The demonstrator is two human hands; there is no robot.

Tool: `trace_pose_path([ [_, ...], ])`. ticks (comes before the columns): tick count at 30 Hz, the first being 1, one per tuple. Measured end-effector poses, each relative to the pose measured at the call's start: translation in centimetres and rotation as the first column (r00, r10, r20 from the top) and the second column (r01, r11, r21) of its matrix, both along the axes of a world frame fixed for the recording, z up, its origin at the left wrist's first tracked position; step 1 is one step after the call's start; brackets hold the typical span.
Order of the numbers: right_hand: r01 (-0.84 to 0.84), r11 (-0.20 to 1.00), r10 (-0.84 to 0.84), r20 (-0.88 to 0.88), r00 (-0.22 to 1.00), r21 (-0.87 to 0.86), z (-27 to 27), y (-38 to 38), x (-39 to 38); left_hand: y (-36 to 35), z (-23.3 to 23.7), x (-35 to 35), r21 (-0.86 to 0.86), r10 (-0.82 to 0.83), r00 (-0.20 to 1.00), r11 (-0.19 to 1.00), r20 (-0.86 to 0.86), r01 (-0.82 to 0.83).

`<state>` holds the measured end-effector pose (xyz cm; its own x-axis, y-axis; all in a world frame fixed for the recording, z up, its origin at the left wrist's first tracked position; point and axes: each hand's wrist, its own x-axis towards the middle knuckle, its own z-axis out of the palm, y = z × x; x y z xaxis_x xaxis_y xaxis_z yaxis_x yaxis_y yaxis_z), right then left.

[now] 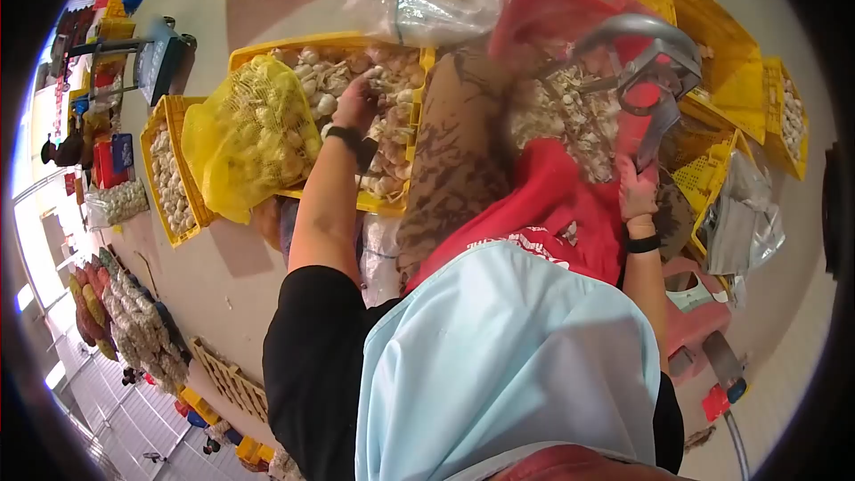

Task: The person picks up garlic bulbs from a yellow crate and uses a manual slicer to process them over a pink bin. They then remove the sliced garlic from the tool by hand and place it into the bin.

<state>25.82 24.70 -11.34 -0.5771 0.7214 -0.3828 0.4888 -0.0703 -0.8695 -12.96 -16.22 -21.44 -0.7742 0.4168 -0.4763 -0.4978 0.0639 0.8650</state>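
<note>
My left hand point(355, 107) reaches into a yellow crate point(334, 39) of garlic bulbs point(392, 129), its fingers curled on a garlic bulb among the others. A yellow mesh bag point(258, 138) with garlic in it lies over the crate's left part. On the right, my right hand point(638, 191) is closed around the lower grey handle point(657, 138) of a metal hand-lever tool point(659, 67) with a curved arm. Beneath and beside that tool lies a heap of garlic and trimmings point(570, 116). A red cloth point(534, 200) covers part of my lap.
A clear plastic bag of garlic point(427, 0) and a red crate point(552, 0) stand ahead. More yellow crates point(726, 53) are stacked at right. Another yellow crate of garlic point(174, 183) sits at left, with a platform scale point(160, 58) behind it.
</note>
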Motion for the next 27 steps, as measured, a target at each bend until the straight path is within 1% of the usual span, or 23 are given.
trace_pose_path([
  [1,-0.011,0.999,0.013,0.034,0.999,-0.036,-1.9,0.9,1.1,0.1,2.6,0.6,0.179,0.073,0.986,0.979,0.149,-0.099],
  [2,-0.027,1.000,0.027,0.003,1.000,-0.016,-2.1,0.9,1.0,0.5,5.2,1.3,0.332,0.105,0.955,0.922,0.276,-0.197],
  [3,-0.041,0.999,0.041,-0.029,0.999,0.003,-2.2,0.9,0.9,1.3,8.4,2.1,0.424,0.140,0.881,0.835,0.451,-0.350],
  [4,-0.052,0.995,0.062,-0.123,0.990,0.080,-0.4,-0.2,-0.6,1.3,9.5,2.3,0.547,0.023,0.890,0.781,0.455,-0.300],
  [5,-0.053,0.986,0.087,-0.214,0.973,0.159,0.7,-0.7,-1.4,2.3,11.8,3.0,0.614,-0.039,0.891,0.739,0.452,-0.278],
  [7,-0.115,0.970,0.141,-0.112,0.984,0.213,-0.9,0.3,-0.9,5.0,15.7,4.5,0.735,-0.167,0.888,0.636,0.429,-0.235],
  [8,-0.121,0.970,0.142,-0.085,0.986,0.211,-0.4,0.3,-0.9,5.8,16.3,4.5,0.732,-0.188,0.892,0.651,0.412,-0.201],
  [9,-0.127,0.970,0.143,-0.059,0.988,0.209,0.0,0.3,-1.0,6.8,16.7,4.9,0.707,-0.154,0.908,0.682,0.389,-0.187],
  [11,-0.094,0.984,0.104,-0.054,0.993,0.150,4.1,-1.5,-2.5,8.5,17.3,5.5,0.651,-0.088,0.936,0.740,0.341,-0.168],
  [12,-0.055,0.990,0.072,-0.129,0.989,0.130,4.2,-1.9,-2.7,8.7,17.5,5.5,0.640,-0.080,0.932,0.747,0.354,-0.178],
  [14,-0.080,0.992,0.091,-0.108,0.990,0.100,3.8,-1.8,-2.4,8.8,17.6,5.4,0.611,-0.057,0.919,0.763,0.389,-0.211],
  [15,-0.090,0.986,0.105,-0.106,0.989,0.139,3.7,-1.7,-2.5,9.3,17.6,4.9,0.599,-0.052,0.913,0.769,0.404,-0.221],
  [16,-0.099,0.979,0.119,-0.104,0.987,0.178,3.6,-1.6,-2.5,10.0,17.3,4.1,0.555,-0.030,0.936,0.812,0.351,-0.182],
  [17,-0.107,0.957,0.139,-0.102,0.985,0.268,3.8,-1.9,-2.6,11.7,18.0,3.8,0.534,-0.055,0.956,0.838,0.287,-0.112],
  [19,-0.134,0.888,0.166,-0.034,0.986,0.440,3.8,-1.9,-2.4,17.2,20.0,2.9,0.496,-0.133,0.980,0.867,0.151,0.042],
  [20,-0.165,0.842,0.171,0.035,0.985,0.513,3.2,-1.8,-2.2,21.3,20.7,2.0,0.321,-0.222,0.928,0.892,-0.298,0.317],
  [22,-0.180,0.827,0.156,0.091,0.984,0.533,3.6,-1.8,-2.4,30.0,24.9,2.2,0.306,-0.410,0.812,0.778,-0.414,0.549],
  [23,-0.125,0.913,0.125,0.024,0.992,0.387,3.8,-2.2,-2.7,33.8,28.3,3.0,0.555,-0.537,0.832,0.653,-0.140,0.516],
  [24,-0.080,0.972,0.092,-0.042,0.995,0.223,3.8,-2.4,-2.8,36.4,29.7,3.2,0.074,-0.433,0.468,0.669,-0.771,0.739],
  [25,-0.028,0.998,0.033,-0.096,0.995,0.053,3.7,-2.7,-2.8,38.2,30.8,3.4,-0.399,-0.320,-0.238,0.748,-0.917,0.530],
  [26,-0.032,0.998,0.037,-0.094,0.995,0.054,3.5,-2.8,-2.8,38.3,33.0,4.4,-0.174,-0.441,0.242,0.714,-0.864,0.679],
  [27,-0.034,0.998,0.039,-0.097,0.995,0.055,3.5,-2.9,-2.8,37.9,33.8,4.4,-0.034,-0.433,0.404,0.715,-0.806,0.699],
])
